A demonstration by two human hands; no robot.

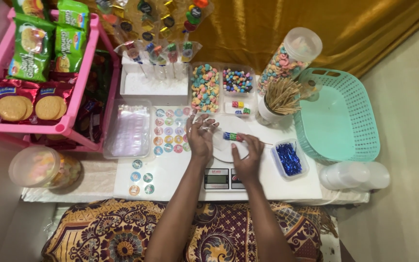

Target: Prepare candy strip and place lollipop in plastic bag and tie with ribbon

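I am finding the right hand (248, 157) lying palm down over the white plate of the kitchen scale (224, 167), its fingers curled and closing on a candy skewer (238, 138). The left hand (200, 137) is hovering just beside it, fingertips pinching a small clear plastic wrapper (208, 124).

The candy skewer is lying flat across the plate, its long axis running left to right. The coloured beads are sitting at the left end, toward the left hand, and the bare stick tip is pointing right, toward the small tray of blue twist ties (289, 159).

I am judging the skewer to be very light, with a stiff but thin stick that could snap under bending. The candies look hard and smooth, likely to slide along the stick. The bare wood right of the beads is looking like the sound place to take hold. The wrapper is looking flimsy and slippery.

Further out, two clear trays of mixed candy (205, 88) are sitting beyond the hands, with a cup of bare wooden sticks (281, 99) near them and a teal basket (360, 116) at the right edge of the bench (180, 179). A sheet of round stickers (170, 131) is lying left of the left hand.
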